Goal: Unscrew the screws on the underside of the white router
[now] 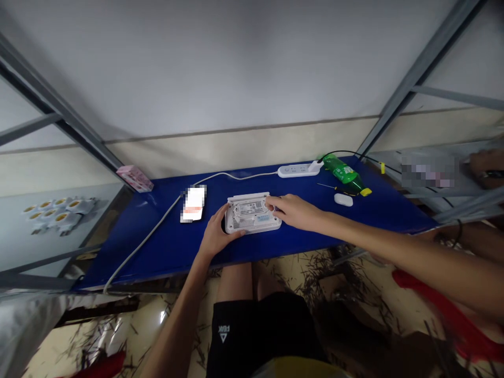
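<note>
A white plastic router (252, 222) lies on the blue table with its underside up, showing vent holes, printed labels and round corner recesses. My left hand (216, 231) grips its left side, the thumb over the near edge and the fingers along the far left corner. At the router's right far corner, my right hand (289, 210) is closed, thumb and fingertips pinched together against the casing. Whatever those fingertips hold, if anything, is too small to make out.
Left of the router lies a phone (193, 203). A power strip (299, 170), green bottle (343, 172), thin screwdriver (327, 186) and white earbud case (343, 199) lie to the right. A pink box (135, 178) stands far left. Another person's hand (488, 164) shows at right.
</note>
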The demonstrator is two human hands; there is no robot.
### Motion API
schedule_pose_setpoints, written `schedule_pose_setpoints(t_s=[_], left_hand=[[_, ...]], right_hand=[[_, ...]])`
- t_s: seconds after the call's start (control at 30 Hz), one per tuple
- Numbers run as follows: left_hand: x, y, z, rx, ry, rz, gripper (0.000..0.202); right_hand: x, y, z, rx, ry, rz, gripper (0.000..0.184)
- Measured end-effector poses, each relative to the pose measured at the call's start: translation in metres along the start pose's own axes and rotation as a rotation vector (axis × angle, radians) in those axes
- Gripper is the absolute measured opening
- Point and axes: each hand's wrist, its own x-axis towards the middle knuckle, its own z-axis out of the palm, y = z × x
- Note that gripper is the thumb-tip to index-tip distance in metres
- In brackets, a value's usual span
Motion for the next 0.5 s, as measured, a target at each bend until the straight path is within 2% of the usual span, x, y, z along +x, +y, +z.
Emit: schedule_pose_setpoints(t_s=[0.23, 0.5], left_hand=[[0.0001, -0.0001, 0.0002, 0.007, 0.000, -0.010, 0.108], [-0.0003, 0.0028, -0.0013, 0.006, 0.005, -0.009, 0.107]], right_hand=[[0.0016, 0.0056, 0.0042, -0.010, 0.039, -0.004, 0.020], [-0.0005, 0.0047, 0.0025, -0.032, 0.017, -0.006, 0.018]])
